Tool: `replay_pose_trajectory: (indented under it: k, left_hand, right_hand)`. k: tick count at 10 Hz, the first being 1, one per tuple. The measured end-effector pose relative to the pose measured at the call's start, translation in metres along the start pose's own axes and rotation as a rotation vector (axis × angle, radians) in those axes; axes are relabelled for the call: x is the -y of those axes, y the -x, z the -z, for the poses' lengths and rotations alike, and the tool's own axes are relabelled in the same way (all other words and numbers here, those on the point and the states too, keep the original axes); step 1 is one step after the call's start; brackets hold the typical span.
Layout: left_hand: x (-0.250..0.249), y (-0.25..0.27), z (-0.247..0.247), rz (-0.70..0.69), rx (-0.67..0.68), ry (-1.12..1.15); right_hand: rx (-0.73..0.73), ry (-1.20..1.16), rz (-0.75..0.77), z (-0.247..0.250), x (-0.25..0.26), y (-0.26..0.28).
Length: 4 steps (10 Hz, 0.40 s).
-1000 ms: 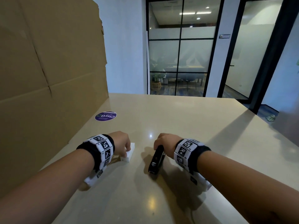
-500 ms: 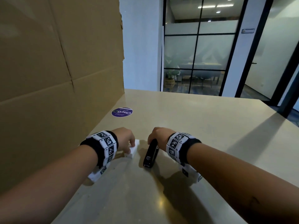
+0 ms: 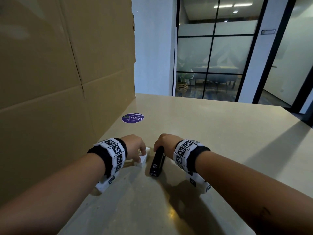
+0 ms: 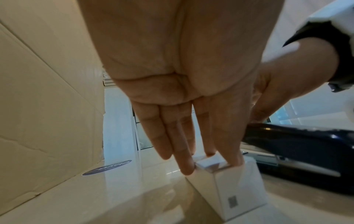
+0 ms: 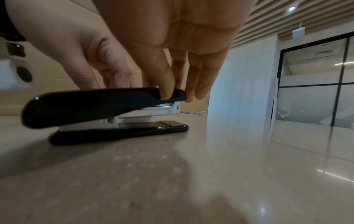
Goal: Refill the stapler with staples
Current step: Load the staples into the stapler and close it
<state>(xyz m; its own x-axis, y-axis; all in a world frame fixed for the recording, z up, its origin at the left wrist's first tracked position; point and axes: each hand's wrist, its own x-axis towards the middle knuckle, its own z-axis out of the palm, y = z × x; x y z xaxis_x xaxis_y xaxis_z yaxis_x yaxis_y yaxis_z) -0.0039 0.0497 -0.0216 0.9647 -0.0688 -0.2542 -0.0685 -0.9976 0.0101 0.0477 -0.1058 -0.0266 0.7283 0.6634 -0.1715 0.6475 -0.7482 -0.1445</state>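
Opening step, I judge: the right hand pinches the black stapler at its top cover's front; the left hand pinches the white staple box flap; next, lift the cover.

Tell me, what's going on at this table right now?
A person is getting ready to refill a stapler. The right hand pinches its front tip, thumb against the top cover; the stapler is closed and flat on the table. The left hand has its fingertips on the open end of a small white box, beside the stapler. No staples are out yet.
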Motion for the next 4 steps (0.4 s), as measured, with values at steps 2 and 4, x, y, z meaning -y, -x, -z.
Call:
replay_pose_trajectory:
  k: [2,4]
  left_hand:
    - [0.002,0.0,-0.002,-0.015,0.007,0.015]
    - [-0.001,-0.006,0.009,-0.038,-0.116,0.068]
  right_hand:
    - [-0.031,0.008,0.012,-0.001,-0.003,0.005]
    - [-0.129,-0.069,-0.093,-0.001,-0.029,0.022]
